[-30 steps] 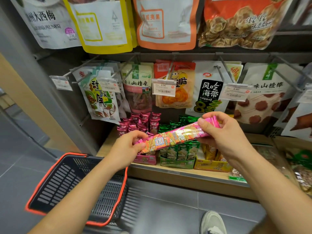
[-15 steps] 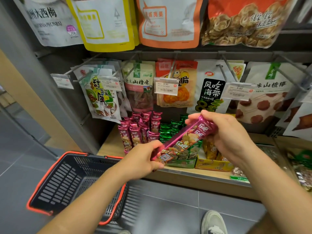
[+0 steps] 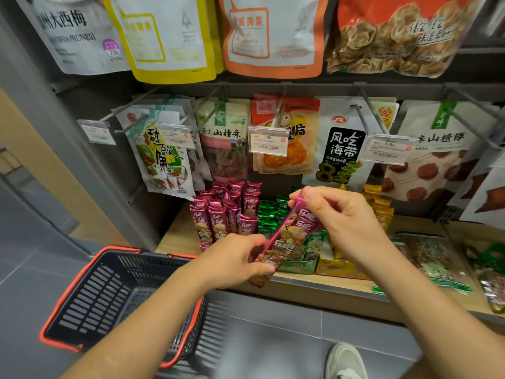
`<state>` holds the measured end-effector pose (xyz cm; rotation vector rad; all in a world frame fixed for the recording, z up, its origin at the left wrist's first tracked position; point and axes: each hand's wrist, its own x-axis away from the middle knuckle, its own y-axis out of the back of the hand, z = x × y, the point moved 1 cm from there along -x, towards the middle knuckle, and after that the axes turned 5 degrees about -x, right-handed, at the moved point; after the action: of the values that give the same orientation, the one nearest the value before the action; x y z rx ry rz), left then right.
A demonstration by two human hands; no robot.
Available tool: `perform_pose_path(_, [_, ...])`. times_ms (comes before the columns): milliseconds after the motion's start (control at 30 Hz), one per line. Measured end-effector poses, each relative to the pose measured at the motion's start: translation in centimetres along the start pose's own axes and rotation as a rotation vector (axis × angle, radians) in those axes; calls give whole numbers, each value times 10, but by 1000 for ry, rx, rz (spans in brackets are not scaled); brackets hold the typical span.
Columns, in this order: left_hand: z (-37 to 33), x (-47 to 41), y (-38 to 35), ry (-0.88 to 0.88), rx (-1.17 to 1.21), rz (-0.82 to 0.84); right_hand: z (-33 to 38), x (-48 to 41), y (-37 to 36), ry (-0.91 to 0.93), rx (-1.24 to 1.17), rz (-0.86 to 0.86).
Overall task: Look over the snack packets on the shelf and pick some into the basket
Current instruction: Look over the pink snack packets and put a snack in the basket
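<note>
I hold a long pink snack packet (image 3: 293, 236) tilted in front of the shelf, one hand at each end. My left hand (image 3: 237, 261) grips its lower end and my right hand (image 3: 341, 214) pinches its upper end. More pink packets (image 3: 218, 214) of the same kind stand in a box on the wooden shelf (image 3: 341, 288), beside green packets (image 3: 269, 217) and yellow packets (image 3: 381, 209). The dark basket (image 3: 109, 296) with an orange rim sits empty on the floor at lower left, under my left forearm.
Hanging snack bags on metal hooks fill the wall above, with price tags (image 3: 268, 143) sticking out. Flat packets (image 3: 431, 258) lie on the shelf at right. A grey post (image 3: 62, 127) bounds the shelf at left. My shoe (image 3: 345, 362) is on the grey floor.
I turned the pink packet over from its pale printed side to the darker pink side and tilted it steeper. Both hands kept hold and shifted slightly right and down.
</note>
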<state>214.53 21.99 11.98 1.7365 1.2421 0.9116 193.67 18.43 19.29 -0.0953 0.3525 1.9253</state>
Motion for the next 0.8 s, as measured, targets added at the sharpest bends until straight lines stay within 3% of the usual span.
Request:
perform_pose_path(133, [8, -4, 3, 62, -79, -51, -6, 1, -5, -35, 264, 228])
perform_pose_path(233, [13, -10, 4, 61, -117, -129, -9, 4, -15, -43, 510, 224])
perform_pose_path(467, [26, -25, 5, 95, -51, -239, -9, 6, -36, 77, 471, 240])
perform_pose_path(533, [29, -28, 6, 125, -12, -163, -13, 4, -36, 12, 480, 269])
perform_pose_path(600, [33, -29, 7, 165, 59, 25, -18, 2, -37, -33, 511, 262])
perform_pose_path(700, [39, -29, 9, 190, 80, 272, -23, 1, -36, -94, 476, 119])
perform_pose_path(733, [41, -30, 12, 194, 52, 226, -24, 0, -35, -105, 474, 67])
perform_pose_path(800, [43, -35, 17, 212, -1, -43, -27, -3, -30, -124, 469, -7])
